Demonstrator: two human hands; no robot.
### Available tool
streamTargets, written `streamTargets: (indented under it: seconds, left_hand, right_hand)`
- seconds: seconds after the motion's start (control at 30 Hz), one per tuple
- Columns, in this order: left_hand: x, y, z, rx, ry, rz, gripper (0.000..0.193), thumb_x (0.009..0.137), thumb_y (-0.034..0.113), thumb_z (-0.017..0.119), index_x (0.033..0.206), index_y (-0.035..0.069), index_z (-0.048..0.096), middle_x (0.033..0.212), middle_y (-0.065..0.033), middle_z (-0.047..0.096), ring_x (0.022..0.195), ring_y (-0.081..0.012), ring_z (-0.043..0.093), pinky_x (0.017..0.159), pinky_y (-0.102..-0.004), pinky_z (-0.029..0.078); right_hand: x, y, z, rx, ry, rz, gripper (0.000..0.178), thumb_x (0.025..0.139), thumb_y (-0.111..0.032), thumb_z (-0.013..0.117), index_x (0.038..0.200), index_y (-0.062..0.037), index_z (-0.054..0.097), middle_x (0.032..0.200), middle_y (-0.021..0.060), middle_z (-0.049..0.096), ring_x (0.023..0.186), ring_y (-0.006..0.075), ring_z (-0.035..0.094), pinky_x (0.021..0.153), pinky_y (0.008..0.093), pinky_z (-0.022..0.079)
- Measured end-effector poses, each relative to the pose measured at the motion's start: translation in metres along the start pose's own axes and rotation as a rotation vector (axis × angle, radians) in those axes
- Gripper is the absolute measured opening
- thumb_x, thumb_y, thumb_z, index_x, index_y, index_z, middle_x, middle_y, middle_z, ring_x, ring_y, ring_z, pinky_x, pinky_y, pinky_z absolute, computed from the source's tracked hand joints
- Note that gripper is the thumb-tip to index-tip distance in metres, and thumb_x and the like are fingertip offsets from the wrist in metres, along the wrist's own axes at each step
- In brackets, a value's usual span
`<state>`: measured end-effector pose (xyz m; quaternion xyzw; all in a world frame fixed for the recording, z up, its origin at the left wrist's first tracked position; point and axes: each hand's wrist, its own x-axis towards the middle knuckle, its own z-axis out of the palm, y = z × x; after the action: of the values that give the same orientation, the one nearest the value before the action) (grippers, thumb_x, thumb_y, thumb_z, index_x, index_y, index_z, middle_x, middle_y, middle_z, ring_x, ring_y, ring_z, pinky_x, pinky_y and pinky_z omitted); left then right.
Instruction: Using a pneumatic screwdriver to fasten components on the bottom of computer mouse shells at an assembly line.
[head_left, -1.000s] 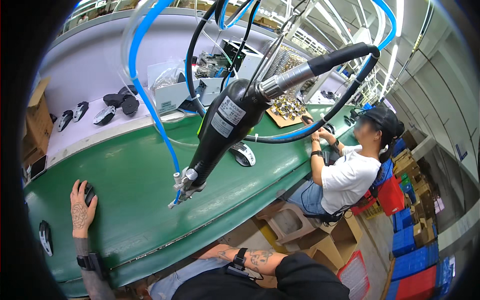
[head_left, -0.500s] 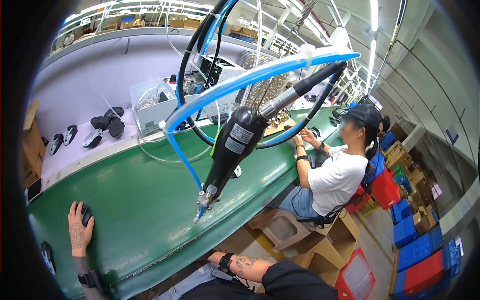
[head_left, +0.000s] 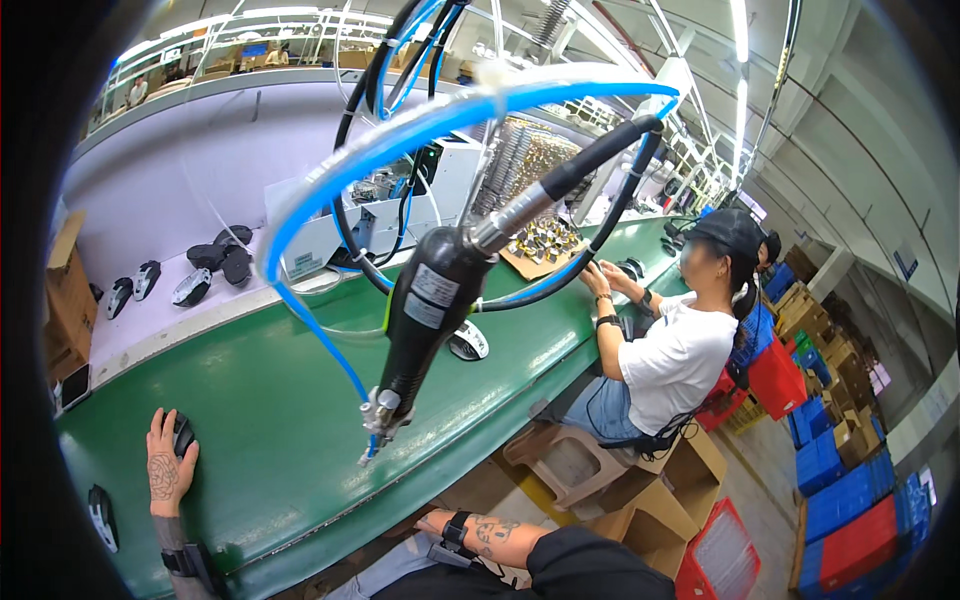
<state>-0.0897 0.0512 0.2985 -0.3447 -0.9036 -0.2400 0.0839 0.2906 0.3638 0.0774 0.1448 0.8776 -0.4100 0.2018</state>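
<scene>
My left hand (head_left: 168,474) rests at the left end of the green belt, its fingers curved over a dark computer mouse (head_left: 184,434). Part of that mouse shows between the forefinger and thumb; the palm covers the rest. At the belt's near edge, my right hand (head_left: 431,519) lies low by my lap, its fingers hidden. A black power screwdriver (head_left: 428,300) with a blue air hose hangs tilted over the belt, between my hands and touched by neither. Beyond it, a white and black mouse (head_left: 468,341) lies on the belt. Another mouse (head_left: 102,518) sits left of my left hand.
Several mice (head_left: 205,257) lie on the pale ledge behind the green belt (head_left: 260,400), near a phone (head_left: 76,386). A co-worker (head_left: 672,335) sits at right, hands over the belt beside a board of small parts (head_left: 540,245). Cardboard boxes (head_left: 645,535) and a red crate (head_left: 722,555) stand on the floor.
The hanging screwdriver has swung left and slightly down, uncovering more of the white and black mouse and the parts board. Both my hands stay nearly where they were; the view has shifted slightly.
</scene>
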Motion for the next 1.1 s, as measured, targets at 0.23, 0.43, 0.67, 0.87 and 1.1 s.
streamTargets:
  seconds: [0.23, 0.43, 0.67, 0.87, 1.1]
  left_hand:
    - [0.000, 0.001, 0.005, 0.016, -0.011, 0.011, 0.063, 0.073, 0.013, 0.065, 0.132, 0.008, 0.041, 0.140, -0.0153, 0.033, 0.117, -0.0384, 0.040, 0.100, -0.0439, 0.036]
    - [-0.001, 0.001, 0.001, -0.024, -0.016, 0.005, 0.063, 0.073, 0.012, 0.065, 0.131, 0.007, 0.041, 0.139, -0.0156, 0.033, 0.116, -0.0388, 0.041, 0.100, -0.0442, 0.036]
    - [0.005, 0.010, 0.001, -0.040, -0.018, 0.045, 0.063, 0.073, 0.012, 0.065, 0.131, 0.007, 0.041, 0.140, -0.0156, 0.033, 0.118, -0.0395, 0.040, 0.101, -0.0447, 0.035]
    - [0.004, 0.014, 0.000, -0.033, -0.004, 0.057, 0.063, 0.071, 0.012, 0.066, 0.130, 0.006, 0.042, 0.139, -0.0165, 0.034, 0.116, -0.0387, 0.041, 0.099, -0.0442, 0.036]
    - [-0.001, 0.010, -0.001, -0.045, 0.006, 0.080, 0.064, 0.069, 0.012, 0.067, 0.127, 0.003, 0.043, 0.138, -0.0186, 0.034, 0.115, -0.0394, 0.041, 0.099, -0.0444, 0.036]
  right_hand:
    - [-0.012, -0.012, -0.005, -0.053, -0.050, -0.051, 0.026, 0.088, -0.022, 0.046, 0.104, -0.0105, 0.064, 0.104, 0.0108, 0.062, 0.098, 0.0251, 0.058, 0.083, 0.0350, 0.045]
    - [-0.028, -0.030, -0.022, -0.127, -0.052, -0.198, 0.031, 0.090, -0.023, 0.042, 0.110, -0.0116, 0.063, 0.114, 0.0102, 0.060, 0.108, 0.0225, 0.055, 0.088, 0.0336, 0.043]
    - [-0.014, 0.002, -0.023, 0.040, -0.201, 0.177, 0.034, 0.091, -0.019, 0.042, 0.119, -0.0095, 0.059, 0.120, 0.0122, 0.058, 0.113, 0.0249, 0.052, 0.095, 0.0341, 0.038]
    - [-0.002, 0.002, -0.002, -0.075, 0.044, -0.164, 0.026, 0.089, -0.025, 0.047, 0.103, -0.0087, 0.062, 0.105, 0.0149, 0.063, 0.105, 0.0275, 0.056, 0.087, 0.0337, 0.041]
    - [-0.009, -0.022, -0.034, -0.363, -0.100, -0.005, 0.028, 0.088, -0.017, 0.045, 0.108, -0.0054, 0.061, 0.104, 0.0188, 0.062, 0.099, 0.0332, 0.057, 0.080, 0.0399, 0.045]
